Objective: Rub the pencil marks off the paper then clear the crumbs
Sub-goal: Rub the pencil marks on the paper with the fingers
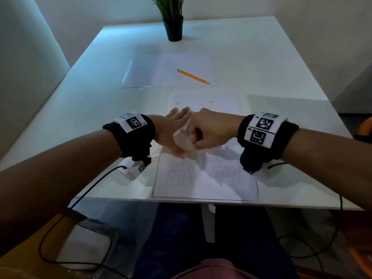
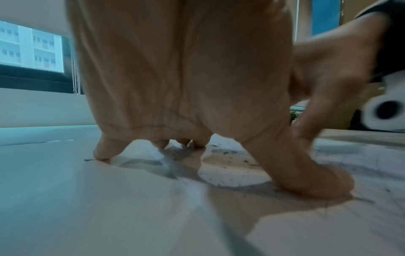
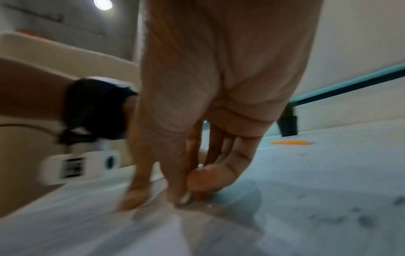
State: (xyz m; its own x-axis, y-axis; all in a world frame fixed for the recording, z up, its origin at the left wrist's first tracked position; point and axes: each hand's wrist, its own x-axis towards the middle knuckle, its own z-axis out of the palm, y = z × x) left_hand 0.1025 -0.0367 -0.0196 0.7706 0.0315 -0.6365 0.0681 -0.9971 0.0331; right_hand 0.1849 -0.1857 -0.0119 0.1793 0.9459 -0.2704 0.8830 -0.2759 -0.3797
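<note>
A white sheet of paper (image 1: 205, 178) with faint pencil sketches lies at the table's near edge. My left hand (image 1: 173, 127) presses on its left side with spread, straight fingers; in the left wrist view the thumb (image 2: 306, 181) rests on the sheet. My right hand (image 1: 196, 137) is curled beside it, its thumb and fingers (image 3: 190, 190) pinching a small pale eraser against the paper; the eraser is almost fully hidden. Dark crumbs (image 2: 228, 152) lie scattered on the sheet around the hands, with a few more (image 1: 210, 102) beyond them.
An orange pencil (image 1: 192, 76) lies on a second sheet in a clear sleeve (image 1: 153, 71) farther back. A potted plant (image 1: 173, 27) stands at the far edge. Cables hang from both wrists below the table's near edge (image 1: 201, 201).
</note>
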